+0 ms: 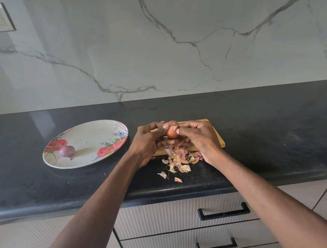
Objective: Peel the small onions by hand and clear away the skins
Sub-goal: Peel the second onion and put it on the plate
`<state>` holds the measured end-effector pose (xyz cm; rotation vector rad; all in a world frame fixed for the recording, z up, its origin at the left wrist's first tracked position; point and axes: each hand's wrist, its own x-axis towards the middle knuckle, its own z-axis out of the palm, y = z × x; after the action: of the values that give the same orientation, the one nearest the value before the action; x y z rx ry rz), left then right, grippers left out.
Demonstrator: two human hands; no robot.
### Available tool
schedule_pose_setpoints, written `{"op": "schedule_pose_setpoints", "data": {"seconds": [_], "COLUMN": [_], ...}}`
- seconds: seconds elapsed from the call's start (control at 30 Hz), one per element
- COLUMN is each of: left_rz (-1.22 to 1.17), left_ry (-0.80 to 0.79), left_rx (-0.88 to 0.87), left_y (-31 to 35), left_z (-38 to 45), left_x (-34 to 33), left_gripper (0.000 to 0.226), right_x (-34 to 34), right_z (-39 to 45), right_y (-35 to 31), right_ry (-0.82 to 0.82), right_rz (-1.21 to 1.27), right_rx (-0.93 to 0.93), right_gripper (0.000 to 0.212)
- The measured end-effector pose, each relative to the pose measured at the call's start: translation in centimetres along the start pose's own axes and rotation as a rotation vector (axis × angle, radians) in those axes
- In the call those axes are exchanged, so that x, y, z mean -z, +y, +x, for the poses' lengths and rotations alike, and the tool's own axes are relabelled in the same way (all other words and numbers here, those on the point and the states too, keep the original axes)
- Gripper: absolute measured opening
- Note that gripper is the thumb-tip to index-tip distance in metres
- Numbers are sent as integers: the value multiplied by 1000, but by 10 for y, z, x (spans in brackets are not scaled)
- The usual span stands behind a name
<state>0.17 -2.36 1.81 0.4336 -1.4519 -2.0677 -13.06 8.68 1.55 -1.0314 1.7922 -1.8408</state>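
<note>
1. Forearms, two, bare, nearest the camera: they rise from the bottom edge and meet at the grip over the near part of the counter.
2. Black counter (260,133): dark polished stone that runs under and to both sides of the grip; a veined marble wall stands behind it.
3. Drawer fronts (191,240): pale, with black handles, below the counter edge and nearer the camera than the grip.
4. Floral plate (91,135): oval, white with red roses, on the counter well to the left of the grip.
5. Wooden board (214,136): lies directly beneath and behind the two hands, largely covered by them.
6. Left hand (148,143): fingers curled, thumb and fingertips holding the left side of the onion.
7. Right hand (198,138): fingers curled, thumb and forefinger pinching a flap of skin at the top right of the onion.
8. Pile of skins (179,160): papery pink and tan scraps just below the grip, spilling from the board's near edge onto the counter, with a few loose bits nearer the camera.
9. Peeled onion (67,151): purple, on the plate's left part, well apart from the grip.
10. Onion in work (171,132): small, reddish, part-skinned, held between both hands above the board.
</note>
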Motion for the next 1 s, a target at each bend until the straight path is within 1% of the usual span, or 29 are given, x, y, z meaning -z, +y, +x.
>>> {"op": "schedule_pose_setpoints", "data": {"seconds": [0.1,0.17,0.33,0.43,0.5,0.6,0.63,0.73,0.77,0.83,0.9,0.93,1.0], "left_rz": [-12,-15,-20,-6,-1,8,11,18,14,-4,-27,-33,-32], "left_ry": [-7,-6,12,14,20,27,29,38,39,33,21,18,24], "left_rx": [25,36,37,41,41,38,37,31,32,41,58,65,70], "left_y": [0,0,0,-2,-2,-2,-2,-2,-1,-1,0,1,1], "left_z": [1,1,1,3,3,3,3,2,2,1,1,1,1], "left_x": [1,1,-2,-3,-3,-3,-3,-4,-5,-4,-2,-2,-2], "left_gripper": [26,27,27,23,28,28,32,52,53,42,22,15,12], "right_x": [0,0,0,-1,-1,0,0,1,2,2,1,1,1], "right_z": [-2,-2,-3,-2,-2,-3,-4,-4,-4,-2,-1,-1,-1], "right_y": [-5,-5,-2,-1,-2,-5,-7,-7,-7,-5,-2,-1,0], "right_ry": [8,24,-26,-19,-19,-30,-35,-42,-41,-29,9,23,20], "right_rz": [70,77,64,55,47,61,65,88,94,91,75,66,64], "right_rx": [-26,-21,-8,-28,-29,-41,-42,-45,-46,-43,-36,-36,-42], "right_gripper": [14,14,2,3,4,3,1,2,3,6,10,11,13]}}
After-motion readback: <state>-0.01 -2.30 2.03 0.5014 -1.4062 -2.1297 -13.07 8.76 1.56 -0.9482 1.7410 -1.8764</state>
